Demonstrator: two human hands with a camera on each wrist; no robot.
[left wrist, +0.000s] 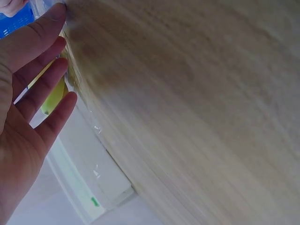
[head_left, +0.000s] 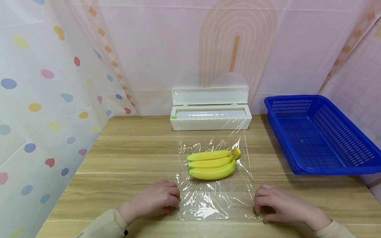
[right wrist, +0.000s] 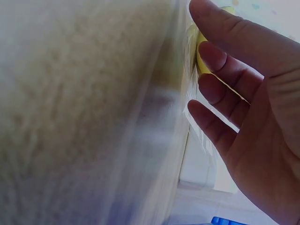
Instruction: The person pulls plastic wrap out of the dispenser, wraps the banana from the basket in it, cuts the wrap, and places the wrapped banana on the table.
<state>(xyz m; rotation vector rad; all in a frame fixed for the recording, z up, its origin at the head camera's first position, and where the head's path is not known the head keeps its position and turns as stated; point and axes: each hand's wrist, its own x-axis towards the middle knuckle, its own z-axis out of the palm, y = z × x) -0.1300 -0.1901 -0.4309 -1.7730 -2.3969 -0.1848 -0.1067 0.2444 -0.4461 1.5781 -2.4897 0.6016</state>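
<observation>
A bunch of three yellow bananas [head_left: 212, 164] lies on a clear sheet of cling film [head_left: 208, 201] spread over the wooden table [head_left: 134, 158]. The film runs back toward a white dispenser box [head_left: 210, 112] with its lid up. My left hand [head_left: 166, 198] rests at the film's near left corner, fingers relaxed. My right hand [head_left: 268, 203] rests at the near right corner. In the left wrist view the left hand [left wrist: 33, 93] shows straight fingers beside the film edge, a banana [left wrist: 54, 96] behind them. The right hand [right wrist: 243, 93] is likewise loose in the right wrist view, near a banana [right wrist: 204, 63].
A blue plastic basket [head_left: 321, 132] with nothing in it stands at the right of the table. Pastel curtains hang on the left, the back and the right. Bare wood lies to the left of the film.
</observation>
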